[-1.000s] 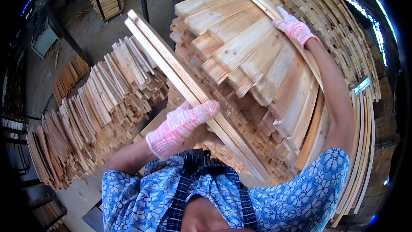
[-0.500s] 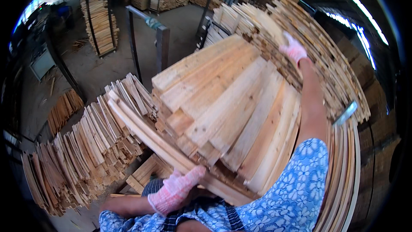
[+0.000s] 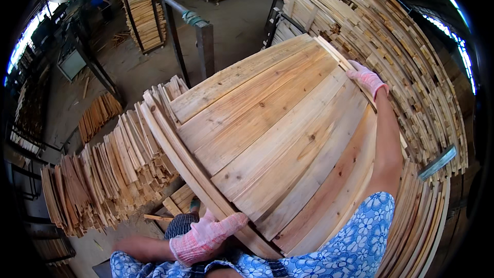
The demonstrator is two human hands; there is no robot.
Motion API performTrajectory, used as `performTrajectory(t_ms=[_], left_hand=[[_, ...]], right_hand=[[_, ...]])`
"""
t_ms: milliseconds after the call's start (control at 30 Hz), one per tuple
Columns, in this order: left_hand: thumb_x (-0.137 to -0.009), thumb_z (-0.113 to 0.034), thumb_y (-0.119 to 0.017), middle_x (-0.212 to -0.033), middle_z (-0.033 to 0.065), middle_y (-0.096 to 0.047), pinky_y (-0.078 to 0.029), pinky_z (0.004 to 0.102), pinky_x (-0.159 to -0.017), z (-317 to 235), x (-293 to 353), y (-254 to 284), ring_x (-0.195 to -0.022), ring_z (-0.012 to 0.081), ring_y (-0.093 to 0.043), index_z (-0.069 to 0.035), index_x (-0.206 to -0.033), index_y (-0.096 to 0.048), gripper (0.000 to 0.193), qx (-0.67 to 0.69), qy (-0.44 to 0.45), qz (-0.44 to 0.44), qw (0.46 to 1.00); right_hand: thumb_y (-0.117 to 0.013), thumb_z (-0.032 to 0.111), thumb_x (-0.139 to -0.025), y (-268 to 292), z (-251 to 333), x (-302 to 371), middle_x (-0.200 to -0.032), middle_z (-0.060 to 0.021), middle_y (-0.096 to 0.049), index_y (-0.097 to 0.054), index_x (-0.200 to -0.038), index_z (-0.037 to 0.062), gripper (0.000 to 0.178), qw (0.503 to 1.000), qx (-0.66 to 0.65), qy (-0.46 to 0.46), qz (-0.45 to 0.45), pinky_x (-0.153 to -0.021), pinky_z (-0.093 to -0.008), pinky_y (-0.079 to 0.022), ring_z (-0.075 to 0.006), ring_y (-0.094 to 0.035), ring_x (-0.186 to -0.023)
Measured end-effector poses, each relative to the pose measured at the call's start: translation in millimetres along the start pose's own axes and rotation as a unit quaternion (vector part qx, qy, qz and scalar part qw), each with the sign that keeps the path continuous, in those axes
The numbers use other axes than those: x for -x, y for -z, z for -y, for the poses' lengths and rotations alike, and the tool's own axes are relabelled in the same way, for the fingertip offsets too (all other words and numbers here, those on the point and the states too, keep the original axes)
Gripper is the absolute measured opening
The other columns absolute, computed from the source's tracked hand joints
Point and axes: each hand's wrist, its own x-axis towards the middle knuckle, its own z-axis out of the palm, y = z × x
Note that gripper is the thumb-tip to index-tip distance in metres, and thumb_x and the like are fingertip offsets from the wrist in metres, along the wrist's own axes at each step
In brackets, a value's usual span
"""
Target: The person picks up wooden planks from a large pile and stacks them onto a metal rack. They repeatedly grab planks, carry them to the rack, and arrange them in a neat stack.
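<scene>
A row of wide pale planks (image 3: 278, 139) lies side by side in front of me, fanned by the lens. Along their near ends runs a long wooden strip (image 3: 185, 167), apparently doubled. My left hand (image 3: 208, 237), in a pink-and-white knit glove, grips this strip with the thumb on top; its other fingers are partly hidden beneath. My right hand (image 3: 366, 78), gloved alike, reaches to the far ends of the planks. There it holds a narrower wooden strip (image 3: 332, 53) against them, its fingers closed over the strip.
Long stacked boards (image 3: 411, 72) rise beyond my right hand. A metal bar end (image 3: 437, 162) juts out at the right. Upright slats (image 3: 103, 180) are packed at the left. A metal post (image 3: 205, 51) stands behind the planks, and a banded wood stack (image 3: 141, 15) farther back.
The planks' staggered near ends now line up against the near strip. My right hand has brought a narrow strip onto their far ends. My left hand still grips the near strip.
</scene>
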Motion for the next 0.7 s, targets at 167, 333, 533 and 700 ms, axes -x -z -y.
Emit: performTrajectory(t_ms=[167, 333, 533, 700], left_hand=[[-0.078, -0.004, -0.07, -0.084, 0.0187, -0.064, -0.053, 0.0439, -0.062, 32, -18, 9, -0.072, 0.0371, -0.066, -0.021, -0.14, -0.053, 0.067, -0.188, -0.283, 0.032, 0.94], [-0.076, -0.002, -0.069, -0.079, 0.0198, -0.063, -0.055, 0.0427, -0.061, 17, -12, 17, -0.069, 0.0385, -0.066, -0.024, -0.144, -0.048, 0.074, -0.364, -0.197, 0.035, 0.91], [-0.082, -0.006, -0.07, -0.072, 0.0218, -0.061, -0.054, 0.0421, -0.06, 6, -14, 11, -0.067, 0.0379, -0.066, -0.022, -0.145, -0.045, 0.07, -0.203, -0.046, 0.023, 0.978], [-0.082, -0.004, -0.071, -0.072, 0.0212, -0.061, -0.053, 0.0407, -0.058, 11, -11, 13, -0.065, 0.0386, -0.065, -0.018, -0.143, -0.047, 0.067, -0.235, -0.164, 0.03, 0.958]], right_hand=[[-0.065, 0.037, -0.091, 12, -19, 1, -0.145, -0.0159, -0.054, -0.042, -0.151, 0.0104, 0.069, 0.999, 0.029, -0.016, -0.005, -0.111, -0.0372, -0.037, -0.0294, -0.05, -0.134], [-0.068, 0.039, -0.088, -2, 10, 9, -0.145, -0.0191, -0.053, -0.041, -0.152, 0.0147, 0.074, 0.994, 0.074, 0.019, -0.077, -0.11, -0.0373, -0.038, -0.0316, -0.051, -0.133], [-0.071, 0.038, -0.083, 25, 62, 23, -0.137, -0.0242, -0.057, -0.039, -0.153, 0.0182, 0.08, 0.967, 0.175, 0.048, -0.177, -0.108, -0.0419, -0.041, -0.0373, -0.055, -0.127], [-0.066, 0.048, -0.087, -34, 97, 26, -0.146, -0.0237, -0.047, -0.032, -0.156, 0.0274, 0.079, 0.978, 0.192, -0.021, -0.075, -0.11, -0.0461, -0.04, -0.0395, -0.049, -0.133]])
